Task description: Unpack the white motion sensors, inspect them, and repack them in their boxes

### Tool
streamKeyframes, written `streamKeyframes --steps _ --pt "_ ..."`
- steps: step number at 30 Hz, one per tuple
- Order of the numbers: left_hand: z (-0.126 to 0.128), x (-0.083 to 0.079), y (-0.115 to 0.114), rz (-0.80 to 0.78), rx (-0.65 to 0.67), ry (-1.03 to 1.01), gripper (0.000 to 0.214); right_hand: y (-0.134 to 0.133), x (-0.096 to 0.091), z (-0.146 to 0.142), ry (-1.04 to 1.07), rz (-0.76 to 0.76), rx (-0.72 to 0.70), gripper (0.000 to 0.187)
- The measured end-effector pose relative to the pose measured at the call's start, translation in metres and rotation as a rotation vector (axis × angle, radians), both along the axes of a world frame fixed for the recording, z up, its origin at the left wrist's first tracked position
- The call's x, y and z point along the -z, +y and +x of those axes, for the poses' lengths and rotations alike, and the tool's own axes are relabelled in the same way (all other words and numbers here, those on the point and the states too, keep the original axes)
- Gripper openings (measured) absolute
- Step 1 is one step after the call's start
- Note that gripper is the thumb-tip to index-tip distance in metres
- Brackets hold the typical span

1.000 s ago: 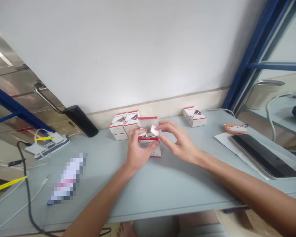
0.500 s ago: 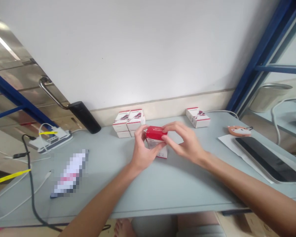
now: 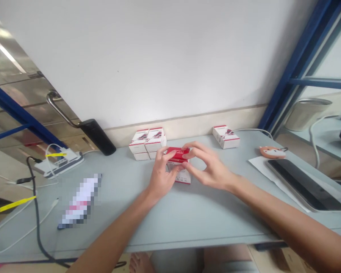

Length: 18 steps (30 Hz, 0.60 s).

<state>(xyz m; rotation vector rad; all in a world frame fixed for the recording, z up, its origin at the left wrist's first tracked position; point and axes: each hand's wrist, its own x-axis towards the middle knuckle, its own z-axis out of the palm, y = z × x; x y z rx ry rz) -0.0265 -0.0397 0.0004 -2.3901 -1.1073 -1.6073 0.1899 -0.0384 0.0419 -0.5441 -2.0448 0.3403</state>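
Note:
A small red-and-white carton [image 3: 178,165] stands upright on the pale blue table [image 3: 170,220], its red top flap folded down. My left hand [image 3: 160,174] grips its left side, thumb and fingers wrapped round it. My right hand [image 3: 207,165] holds the right side, fingertips pressing on the red top. Just behind the carton, several matching white boxes [image 3: 147,142] are stacked against the wall. One more such box [image 3: 225,136] lies alone further right.
A tablet [image 3: 304,184] on white paper and an orange animal-shaped trinket [image 3: 272,152] lie at the right. A black cylinder [image 3: 98,136] leans against the wall at the left, with a power strip [image 3: 59,162], cables and a blurred packet [image 3: 79,201]. Blue shelf posts frame both sides.
The carton's top flap was open with a white piece held at its mouth; now the red flap is folded shut and both hands press on it.

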Motion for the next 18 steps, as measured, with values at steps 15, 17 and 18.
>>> streamKeyframes --steps 15,17,18 --pt "-0.026 -0.001 0.033 -0.506 0.02 -0.676 0.05 0.014 0.039 -0.006 -0.183 -0.205 -0.014 0.081" --pt "-0.028 -0.005 0.032 -0.538 0.028 -0.635 0.051 0.011 0.042 -0.01 -0.107 -0.141 0.028 0.067" --pt "-0.029 -0.007 0.03 -0.507 0.011 -0.579 0.05 0.009 0.042 -0.011 -0.058 -0.091 0.046 0.06"
